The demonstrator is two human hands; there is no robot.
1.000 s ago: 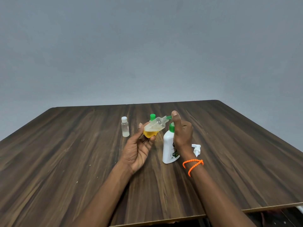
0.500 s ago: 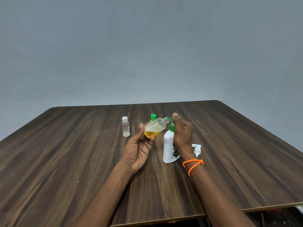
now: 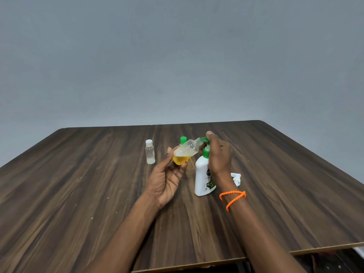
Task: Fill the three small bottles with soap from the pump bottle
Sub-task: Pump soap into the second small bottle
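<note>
Small clear bottle (image 3: 185, 151) grasped in left hand (image 3: 165, 180), tilted, open neck set against green spout of pump bottle (image 3: 203, 174) to catch soap; roughly a third full. Right hand (image 3: 218, 154) curled over pump head, pressing, steadying it mid-tabletop. Capped small bottle (image 3: 150, 152) and green-capped bottle (image 3: 183, 139) parked toward far edge, clear of the work.

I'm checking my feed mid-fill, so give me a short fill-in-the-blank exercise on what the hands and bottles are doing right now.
1. The left hand holds a clear small bottle that is tilted and partly filled with ____ liquid.
2. The right hand rests on the green pump head of the ____ pump bottle.
3. The small bottle with the white cap stands upright on the wooden ____.
4. The right wrist wears an ____ band.

Missing words: yellow; white; table; orange
</note>
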